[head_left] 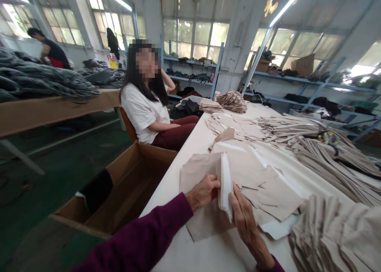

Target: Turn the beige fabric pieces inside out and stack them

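Observation:
My left hand and my right hand both pinch a folded beige fabric piece with a white lining, held upright on edge above the white table. The left hand grips its left face, the right hand its lower right edge. Under and around it lie loose flat beige fabric pieces. Both my sleeves are dark purple.
An open cardboard box stands on the floor left of the table. A seated person in a white shirt is beyond it. Stacks of beige pieces fill the right side and the far end. Another person stands far left.

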Available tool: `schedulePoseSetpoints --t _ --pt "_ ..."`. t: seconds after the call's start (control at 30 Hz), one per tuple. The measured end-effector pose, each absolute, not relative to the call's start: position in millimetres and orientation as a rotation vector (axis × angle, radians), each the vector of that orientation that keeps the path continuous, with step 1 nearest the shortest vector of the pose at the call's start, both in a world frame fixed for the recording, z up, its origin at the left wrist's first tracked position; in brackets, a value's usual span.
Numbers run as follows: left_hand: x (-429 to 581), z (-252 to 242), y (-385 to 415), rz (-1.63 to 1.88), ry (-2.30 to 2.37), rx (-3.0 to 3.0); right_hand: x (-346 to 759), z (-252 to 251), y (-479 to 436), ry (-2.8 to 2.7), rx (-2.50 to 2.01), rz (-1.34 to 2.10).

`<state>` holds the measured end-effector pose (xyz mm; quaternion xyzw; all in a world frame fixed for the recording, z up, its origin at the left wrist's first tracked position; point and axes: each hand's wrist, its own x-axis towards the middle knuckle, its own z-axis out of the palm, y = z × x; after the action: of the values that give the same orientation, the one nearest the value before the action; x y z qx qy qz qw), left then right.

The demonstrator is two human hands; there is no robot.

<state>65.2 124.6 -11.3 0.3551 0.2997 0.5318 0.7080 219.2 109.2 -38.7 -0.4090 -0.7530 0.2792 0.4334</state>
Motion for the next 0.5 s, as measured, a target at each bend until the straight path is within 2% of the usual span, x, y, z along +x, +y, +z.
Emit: schedulePoseSetpoints --t 0.2,0.33,0.4,0.5 --pt "72 -19 112 1.31 1.145 1.662 195 -13 115 -1.932 -1.187 0.615" --pt "74 -22 113 1.381 1.433 1.789 199 -14 124 -1.766 -1.224 0.647" --pt "70 -26 120 1.394 1.516 1.744 203 -20 130 -1.638 -1.162 0.813" --pt "61 -29 133 1.498 1.492 1.478 207 -29 139 -1.243 -0.964 1.304"
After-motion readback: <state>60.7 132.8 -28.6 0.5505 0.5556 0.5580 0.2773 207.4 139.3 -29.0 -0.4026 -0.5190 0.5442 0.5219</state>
